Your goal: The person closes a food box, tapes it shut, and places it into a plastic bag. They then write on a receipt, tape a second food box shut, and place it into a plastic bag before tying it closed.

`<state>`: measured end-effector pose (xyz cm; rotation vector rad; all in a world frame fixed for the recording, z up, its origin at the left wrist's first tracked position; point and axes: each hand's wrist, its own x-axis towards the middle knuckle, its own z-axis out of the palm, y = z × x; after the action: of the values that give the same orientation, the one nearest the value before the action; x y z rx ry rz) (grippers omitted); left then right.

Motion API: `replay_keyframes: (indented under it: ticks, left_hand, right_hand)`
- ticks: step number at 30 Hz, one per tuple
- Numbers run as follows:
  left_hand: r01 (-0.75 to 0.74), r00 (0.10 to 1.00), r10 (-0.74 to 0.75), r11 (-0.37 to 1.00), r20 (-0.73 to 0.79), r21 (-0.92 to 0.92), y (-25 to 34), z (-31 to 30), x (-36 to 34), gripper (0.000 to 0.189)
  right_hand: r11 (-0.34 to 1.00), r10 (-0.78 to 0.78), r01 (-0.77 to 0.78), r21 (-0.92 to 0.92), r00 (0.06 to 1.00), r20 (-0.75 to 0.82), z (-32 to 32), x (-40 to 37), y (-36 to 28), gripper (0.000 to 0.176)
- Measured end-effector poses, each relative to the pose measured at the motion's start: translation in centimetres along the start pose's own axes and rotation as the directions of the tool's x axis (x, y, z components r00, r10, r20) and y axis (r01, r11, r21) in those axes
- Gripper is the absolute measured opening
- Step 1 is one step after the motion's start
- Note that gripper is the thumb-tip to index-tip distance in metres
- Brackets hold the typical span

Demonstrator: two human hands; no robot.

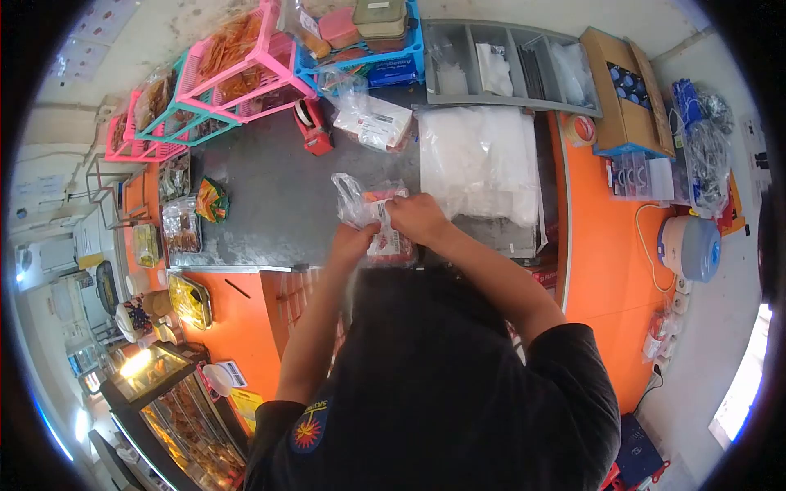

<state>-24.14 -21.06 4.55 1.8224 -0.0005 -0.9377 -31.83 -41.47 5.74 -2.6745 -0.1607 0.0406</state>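
Note:
A clear plastic bag point(350, 199) lies on the dark worktop right in front of me, its loose top bunched up to the left. Inside it shows a red and white packet point(391, 247). My left hand point(357, 242) is closed on the bag's left side, fingertips pinching the plastic. From the right, my right hand point(416, 218) also grips the bag, with thumb and fingers pressed together near its upper middle. The two hands are close to each other over the packet.
Beyond the bag are a red tape dispenser point(313, 128) and a wrapped white packet point(374, 123). A stack of clear plastic bags point(479, 164) lies to the right. Coloured baskets point(237, 74) and a grey divided tray point(512, 65) line the back. A cardboard box point(626, 94) stands at right.

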Motion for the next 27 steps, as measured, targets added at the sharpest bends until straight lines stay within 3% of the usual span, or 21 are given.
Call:
replay_keyframes:
  ticks: [3,8,10,12,17,19,21,23,25,27]
  left_hand:
    - [-0.045,0.998,0.047,0.998,-0.029,0.048,0.6,0.3,-0.3,0.012]
    - [-0.070,0.997,0.073,0.995,-0.033,0.073,0.4,0.2,0.1,0.016]
    - [-0.125,0.984,0.157,0.947,-0.088,0.297,0.1,0.2,0.2,0.022]
    - [-0.147,0.982,0.177,0.934,-0.063,0.325,0.7,0.0,0.0,0.024]
    - [-0.237,0.967,0.254,0.892,0.006,0.384,1.3,-0.6,0.3,0.025]
    - [-0.216,0.976,0.203,0.897,0.073,0.386,2.2,-0.7,0.2,0.026]
    - [-0.170,0.985,0.154,0.900,0.071,0.402,2.2,-0.9,0.7,0.026]
    - [-0.118,0.993,0.102,0.901,0.059,0.417,2.1,-1.1,1.0,0.026]
    - [-0.146,0.987,0.116,0.933,0.109,0.328,1.7,-1.2,1.1,0.028]
    - [-0.115,0.989,0.086,0.958,0.121,0.264,2.4,-0.8,0.8,0.029]
  right_hand:
    - [0.986,-0.111,0.104,-0.132,0.993,-0.046,0.2,0.3,-0.3,0.017]
    - [0.964,-0.225,0.202,-0.175,0.966,-0.127,0.9,0.4,0.4,0.012]
    - [0.950,-0.275,0.246,-0.191,0.951,-0.144,1.6,0.2,0.9,0.011]
    - [0.908,-0.383,0.332,-0.258,0.905,-0.186,2.0,-0.1,1.6,0.013]
    - [0.909,-0.383,0.331,-0.254,0.904,-0.192,3.0,-0.1,1.8,0.011]
    - [0.916,-0.373,0.325,-0.236,0.906,-0.200,3.4,0.4,1.5,0.011]
    - [0.907,-0.413,0.350,-0.235,0.852,-0.321,2.9,0.9,1.3,0.010]
    - [0.927,-0.369,0.330,-0.179,0.890,-0.269,2.2,0.8,1.4,0.013]
    - [0.944,-0.328,0.308,-0.121,0.921,-0.209,2.3,0.6,1.3,0.017]
    - [0.939,-0.324,0.274,-0.208,0.907,-0.269,2.6,0.3,1.4,0.011]
